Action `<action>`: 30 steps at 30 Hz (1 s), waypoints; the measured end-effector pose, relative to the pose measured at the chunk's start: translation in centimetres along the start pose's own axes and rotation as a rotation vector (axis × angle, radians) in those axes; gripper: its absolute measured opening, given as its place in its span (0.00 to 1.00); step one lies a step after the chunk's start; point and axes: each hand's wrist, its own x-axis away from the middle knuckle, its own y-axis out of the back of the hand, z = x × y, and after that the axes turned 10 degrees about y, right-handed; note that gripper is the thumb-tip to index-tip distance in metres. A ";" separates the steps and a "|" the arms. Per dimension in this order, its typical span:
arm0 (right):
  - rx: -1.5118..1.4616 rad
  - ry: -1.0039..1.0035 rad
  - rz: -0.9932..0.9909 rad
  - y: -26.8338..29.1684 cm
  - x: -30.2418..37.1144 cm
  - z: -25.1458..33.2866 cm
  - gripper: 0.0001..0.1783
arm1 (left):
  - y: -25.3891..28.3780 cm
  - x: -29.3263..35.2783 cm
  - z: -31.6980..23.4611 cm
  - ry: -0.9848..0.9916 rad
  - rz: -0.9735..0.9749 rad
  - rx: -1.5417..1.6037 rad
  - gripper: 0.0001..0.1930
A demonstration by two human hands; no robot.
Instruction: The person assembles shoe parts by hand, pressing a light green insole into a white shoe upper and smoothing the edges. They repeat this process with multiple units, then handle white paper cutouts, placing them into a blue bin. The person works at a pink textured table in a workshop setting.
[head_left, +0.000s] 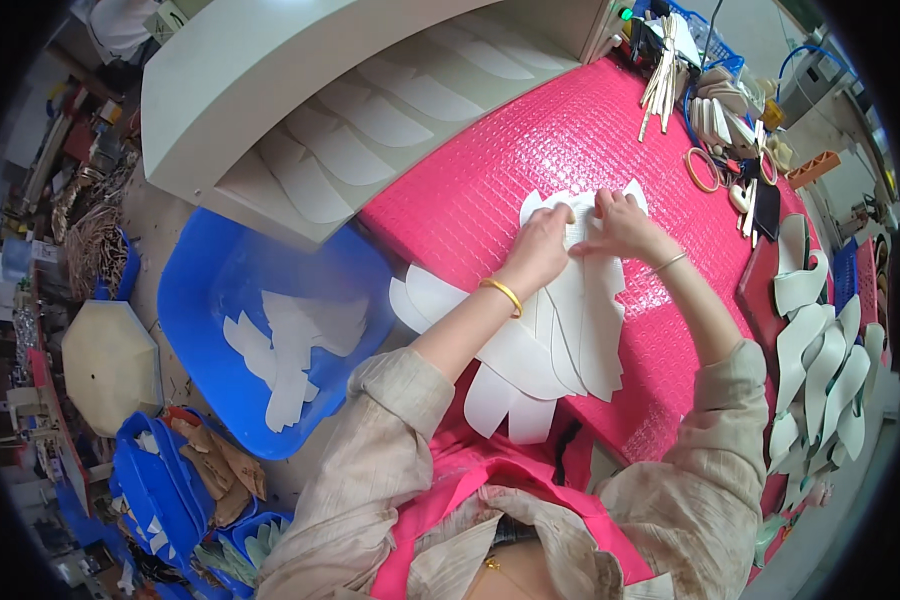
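A stack of thin white cut-out pieces (pixel 547 345) with curved outlines and some toothed edges lies fanned on the pink table (pixel 490 130), overhanging its near edge. Over the far end of the stack, my left hand (pixel 547 240) is closed, fingertips pinching at the pieces. Close beside it, my right hand (pixel 625 228) has its fingers bent over the same end, thumb turned in toward the left hand. What lies right under the fingertips is partly hidden. Further similar pieces (pixel 370 112) rest in a row beneath the pale hood of a machine (pixel 235 85).
Left of the table stands a blue tub (pixel 195 330) holding loose white pieces (pixel 285 350). An octagonal stool (pixel 110 355) is beyond it. Scissors (pixel 703 170), sticks (pixel 662 85) and stacked pads crowd the far right. Many wavy white pieces (pixel 820 370) hang at the right edge.
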 end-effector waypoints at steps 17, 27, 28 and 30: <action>-0.561 -0.211 -0.789 6.4 23.5 0.7 0.11 | -2.4 2.7 1.1 -0.232 -0.008 -0.221 0.18; -0.196 -0.020 -0.903 10.8 19.8 6.0 0.12 | -0.2 8.8 -9.2 -0.275 0.646 0.828 0.29; -0.261 0.000 -0.554 11.9 16.2 9.0 0.09 | 0.7 8.0 -9.5 -0.226 0.660 1.000 0.27; -0.461 0.268 -0.428 10.7 10.7 9.2 0.11 | 2.7 6.0 -8.9 -0.127 0.629 1.136 0.22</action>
